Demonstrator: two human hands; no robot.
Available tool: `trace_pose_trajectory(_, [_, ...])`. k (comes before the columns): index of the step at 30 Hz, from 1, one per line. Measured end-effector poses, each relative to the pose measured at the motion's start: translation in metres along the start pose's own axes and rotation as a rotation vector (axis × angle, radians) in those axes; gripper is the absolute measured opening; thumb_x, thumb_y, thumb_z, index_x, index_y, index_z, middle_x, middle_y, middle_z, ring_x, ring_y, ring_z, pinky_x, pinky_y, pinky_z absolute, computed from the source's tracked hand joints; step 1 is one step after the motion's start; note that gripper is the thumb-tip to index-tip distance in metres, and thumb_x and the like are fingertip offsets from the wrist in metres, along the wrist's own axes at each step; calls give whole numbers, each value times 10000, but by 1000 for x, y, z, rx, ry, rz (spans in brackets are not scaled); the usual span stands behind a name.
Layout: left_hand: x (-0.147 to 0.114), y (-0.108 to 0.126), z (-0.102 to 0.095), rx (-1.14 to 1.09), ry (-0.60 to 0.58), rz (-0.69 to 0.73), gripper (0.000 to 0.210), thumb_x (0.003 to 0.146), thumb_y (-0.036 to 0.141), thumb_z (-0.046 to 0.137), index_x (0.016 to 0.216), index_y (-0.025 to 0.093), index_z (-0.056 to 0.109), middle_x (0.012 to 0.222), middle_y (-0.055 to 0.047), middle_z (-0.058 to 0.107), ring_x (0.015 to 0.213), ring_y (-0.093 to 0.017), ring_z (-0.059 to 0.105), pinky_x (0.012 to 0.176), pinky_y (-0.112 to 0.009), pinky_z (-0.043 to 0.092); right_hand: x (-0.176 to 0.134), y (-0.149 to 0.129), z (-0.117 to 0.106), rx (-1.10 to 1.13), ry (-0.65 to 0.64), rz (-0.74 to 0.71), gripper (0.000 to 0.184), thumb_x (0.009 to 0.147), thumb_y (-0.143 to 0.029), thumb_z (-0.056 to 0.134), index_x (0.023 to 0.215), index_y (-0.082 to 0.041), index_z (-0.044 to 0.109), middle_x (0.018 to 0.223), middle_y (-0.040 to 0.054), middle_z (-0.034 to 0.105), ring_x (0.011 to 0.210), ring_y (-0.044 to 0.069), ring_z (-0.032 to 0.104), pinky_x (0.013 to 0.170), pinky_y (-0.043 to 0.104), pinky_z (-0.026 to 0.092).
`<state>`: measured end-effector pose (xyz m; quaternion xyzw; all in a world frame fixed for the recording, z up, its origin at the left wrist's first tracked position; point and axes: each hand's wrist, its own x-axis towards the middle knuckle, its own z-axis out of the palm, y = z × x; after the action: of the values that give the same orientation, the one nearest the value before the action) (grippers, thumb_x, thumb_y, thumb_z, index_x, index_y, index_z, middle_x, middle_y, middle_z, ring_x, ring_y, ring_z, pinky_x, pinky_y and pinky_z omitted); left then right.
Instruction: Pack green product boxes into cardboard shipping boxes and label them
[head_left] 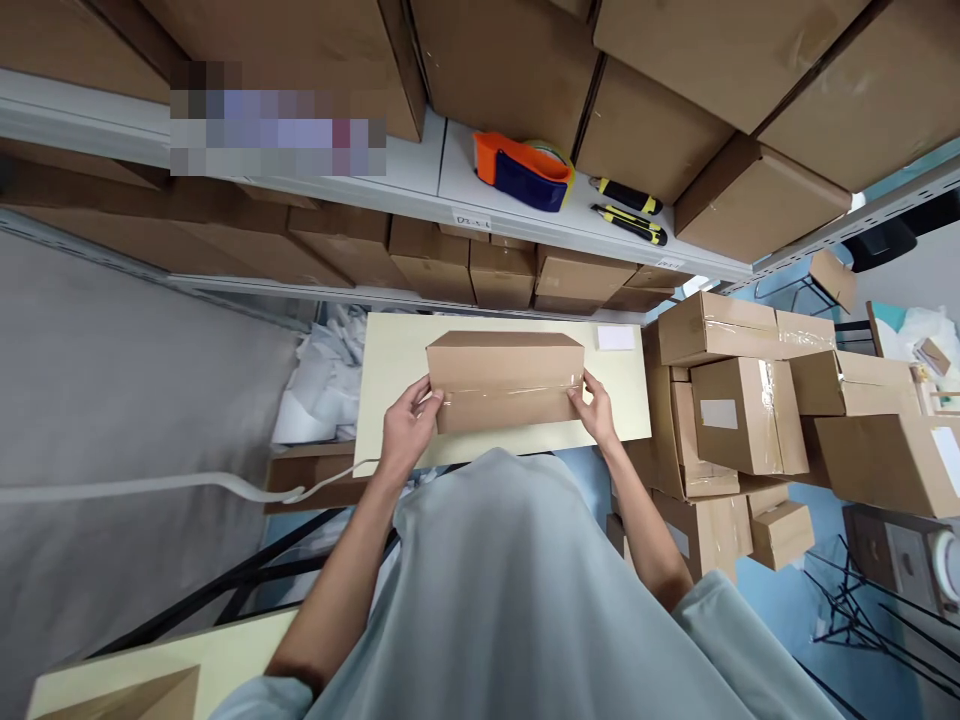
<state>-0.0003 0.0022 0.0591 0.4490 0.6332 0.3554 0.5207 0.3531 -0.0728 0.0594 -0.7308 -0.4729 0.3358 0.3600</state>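
Observation:
A long brown cardboard box (506,365), with clear tape along its near face, is over a pale yellow table (390,345). My left hand (410,425) grips its left end, thumb on the near face and fingers round the side. At the opposite end my right hand (595,408) holds it the same way, thumb pressed near the tape's end. Both hands are closed on the box. I cannot tell whether its underside touches the table. A white label (616,338) lies at the table's far right corner.
Ahead, a metal shelf (450,180) bears cardboard boxes, an orange and blue tape dispenser (523,172) and two yellow-black utility knives (630,210). Stacked cardboard boxes (746,415) stand to the right. White packing material (322,375) lies left of the table, near a white cable (225,482).

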Motion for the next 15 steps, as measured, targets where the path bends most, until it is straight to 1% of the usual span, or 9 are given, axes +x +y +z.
trace_pose_trajectory(2, [-2,-10,-2,-51,30,-12,558,1012,560,628,1392,166,732,1541,-176,752,1491,-334,686,1296,-514,537,-2,6,-2,-21,27,20,663,966,-525,670,1528,-177,726,1531,197,753,1382,377,716,1238,588,559])
trace_pose_trajectory(5, [-8,-35,1,-124,45,-118,549,1047,682,530,1237,201,714,1455,-184,783,1412,-340,739,1260,-547,571,-15,22,5,16,7,51,584,965,-499,603,1431,-191,771,1466,167,794,1319,357,760,1213,565,591])
trace_pose_trajectory(7, [-13,-54,4,-114,30,-189,588,1049,759,473,1161,220,679,1389,-199,796,1340,-347,776,1231,-566,592,-26,35,12,54,-15,103,527,961,-485,583,1357,-205,787,1405,142,823,1302,343,773,1208,546,599])
trace_pose_trajectory(10, [-20,-76,10,-72,-10,-223,682,1026,848,425,1141,218,659,1291,-221,809,1255,-363,805,1178,-591,619,-40,51,18,89,-32,210,479,971,-503,558,1252,-197,798,1250,140,864,1195,342,804,1170,559,618])
trace_pose_trajectory(12, [-21,-85,11,-44,-31,-220,757,1013,885,401,1181,200,675,1266,-226,815,1256,-371,800,1167,-597,621,-43,60,18,105,-39,260,533,995,-556,524,1245,-174,798,1245,167,864,1191,350,810,1154,571,626])
trace_pose_trajectory(13, [-20,-88,11,-28,-41,-214,802,1013,899,375,1216,188,687,1274,-227,817,1274,-370,793,1174,-590,614,-42,63,18,111,-42,274,585,1011,-591,498,1269,-159,796,1293,185,854,1231,353,806,1163,571,622])
trace_pose_trajectory(15, [-16,-90,9,24,-72,-178,890,1025,909,315,1312,164,706,1323,-228,814,1339,-361,767,1202,-563,595,-39,67,16,161,-49,315,716,1044,-682,432,1359,-144,783,1452,202,801,1366,347,768,1222,558,586])
